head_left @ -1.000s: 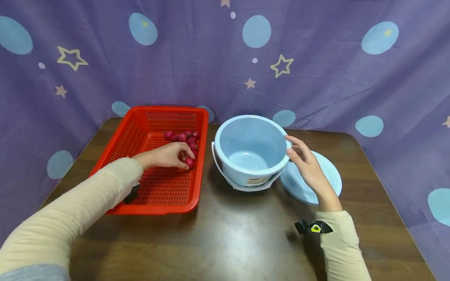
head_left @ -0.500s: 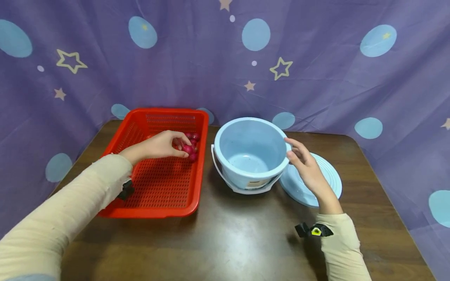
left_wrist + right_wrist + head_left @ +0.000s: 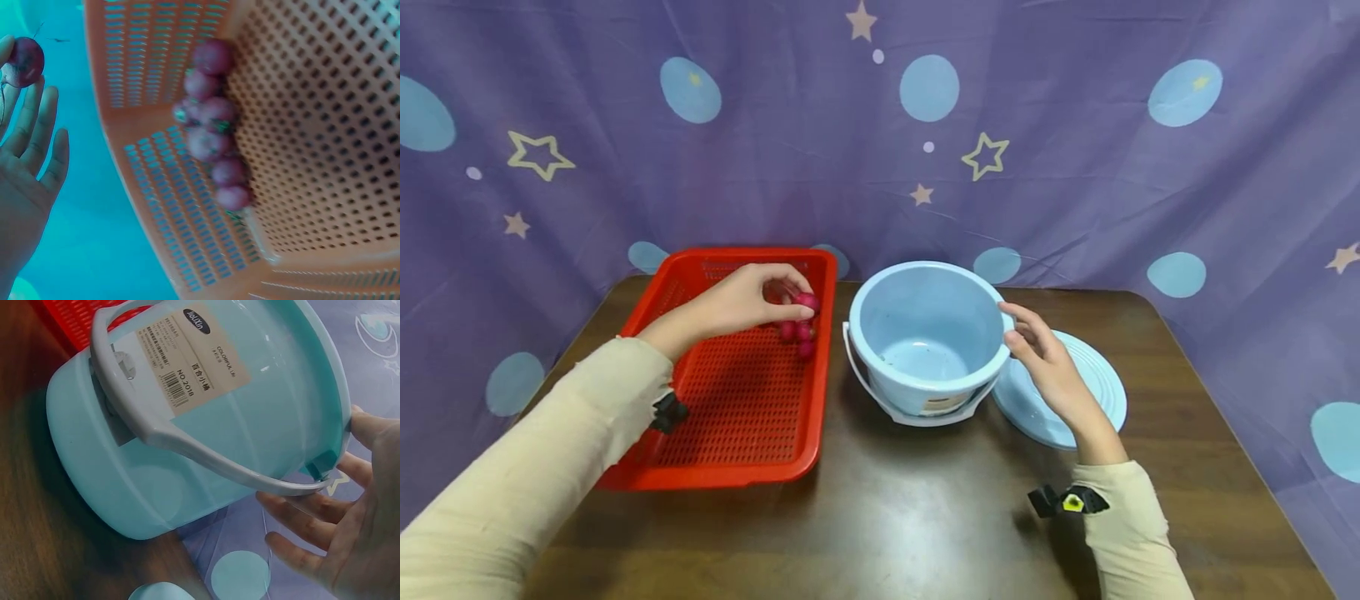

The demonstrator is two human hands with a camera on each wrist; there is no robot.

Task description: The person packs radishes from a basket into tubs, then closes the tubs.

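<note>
In the head view my left hand is raised over the red basket's right side, pinching a radish between thumb and fingertips. The left wrist view shows that round, dark red radish with a thin root, while the other fingers are spread. Several more radishes lie in a row along the basket's wall. My right hand holds the rim of the light blue bucket at its right side. Thumb and fingers sit around the handle joint in the right wrist view, and the bucket's handle hangs down.
The red perforated basket stands left of the bucket on the brown wooden table. A light blue lid lies right of the bucket, partly under my right forearm. Behind the table hangs a purple patterned curtain.
My left hand took a radish from the basket, moved toward its far end, then lifted the radish up and slightly right. The right hand stays at the bucket's rim. The head view tilted slightly upward.
</note>
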